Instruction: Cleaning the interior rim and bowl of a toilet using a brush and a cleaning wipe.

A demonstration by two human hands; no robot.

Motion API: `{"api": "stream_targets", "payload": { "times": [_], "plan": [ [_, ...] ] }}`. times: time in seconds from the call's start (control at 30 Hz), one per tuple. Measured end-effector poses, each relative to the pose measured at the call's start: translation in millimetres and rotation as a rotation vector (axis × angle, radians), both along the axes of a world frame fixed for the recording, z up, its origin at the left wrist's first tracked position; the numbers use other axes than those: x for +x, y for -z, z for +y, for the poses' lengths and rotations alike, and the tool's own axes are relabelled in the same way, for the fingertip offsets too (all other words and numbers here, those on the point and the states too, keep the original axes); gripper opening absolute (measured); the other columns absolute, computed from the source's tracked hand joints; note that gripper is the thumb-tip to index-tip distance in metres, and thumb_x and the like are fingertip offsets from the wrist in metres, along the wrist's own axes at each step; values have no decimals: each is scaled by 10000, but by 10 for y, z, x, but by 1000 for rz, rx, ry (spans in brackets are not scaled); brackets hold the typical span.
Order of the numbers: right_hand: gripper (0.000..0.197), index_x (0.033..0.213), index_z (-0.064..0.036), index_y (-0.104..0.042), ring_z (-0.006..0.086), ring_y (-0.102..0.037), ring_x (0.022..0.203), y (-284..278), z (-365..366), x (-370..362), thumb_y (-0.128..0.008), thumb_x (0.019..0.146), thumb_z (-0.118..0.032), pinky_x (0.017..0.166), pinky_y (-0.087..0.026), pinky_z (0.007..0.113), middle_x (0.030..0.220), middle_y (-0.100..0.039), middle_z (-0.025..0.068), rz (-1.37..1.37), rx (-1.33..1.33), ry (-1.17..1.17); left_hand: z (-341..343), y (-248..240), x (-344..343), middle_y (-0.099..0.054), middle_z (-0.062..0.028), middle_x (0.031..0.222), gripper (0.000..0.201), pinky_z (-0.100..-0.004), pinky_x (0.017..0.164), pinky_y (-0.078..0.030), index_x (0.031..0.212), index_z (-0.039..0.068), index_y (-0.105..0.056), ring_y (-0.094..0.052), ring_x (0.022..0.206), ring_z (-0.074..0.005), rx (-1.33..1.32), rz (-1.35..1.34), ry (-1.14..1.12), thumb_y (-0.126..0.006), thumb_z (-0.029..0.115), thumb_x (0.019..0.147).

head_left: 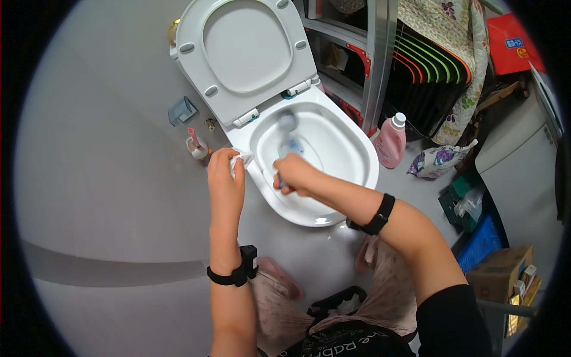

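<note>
The white toilet [351,137] stands before me with its seat and lid [247,44] raised. Over the bowl, my right hand [295,175] is closed round the handle of a toilet brush. Its grey brush head [288,122], smeared by motion, is inside the bowl near the back wall; the shaft is mostly hidden by my fist. My left hand [223,175] pinches a crumpled white tissue [239,157] against the bowl's left rim. Bluish water [291,146] shows at the bottom of the bowl.
Left of the toilet are a blue-grey holder [182,111] and a white bottle with a pink top [197,146]. On the right stand a pink detergent bottle [391,141], a metal ladder [378,65], a patterned bag [441,159] and a cardboard box [501,272].
</note>
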State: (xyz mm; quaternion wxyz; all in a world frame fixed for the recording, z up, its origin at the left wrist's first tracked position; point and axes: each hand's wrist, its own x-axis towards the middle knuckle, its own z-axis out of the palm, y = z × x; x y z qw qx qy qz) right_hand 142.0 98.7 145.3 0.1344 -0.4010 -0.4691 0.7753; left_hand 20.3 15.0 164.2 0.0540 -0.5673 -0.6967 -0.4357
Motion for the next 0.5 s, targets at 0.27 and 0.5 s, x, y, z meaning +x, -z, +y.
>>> {"api": "stream_targets", "payload": {
  "times": [0.27,0.5],
  "plan": [
    [154,793,72,-433,176,-432,442,-64,-151,-25,-407,817,-78,321,-288,258,600,-484,145,60,-137,28,-51,80,-29,-528,-139,940,105,-366,773,-402,868,-1,-511,-512,873,-311,-21,5,24,-536,9,766],
    [100,844,40,-390,155,-461,529,-130,206,50,-402,818,-56,384,-348,229,655,-479,128,230,-221,320,-100,10,-99,-528,-134,934,112,-364,769,-405,876,3,-513,-515,872,-310,10,45,-7,-537,12,767]
  ]
}}
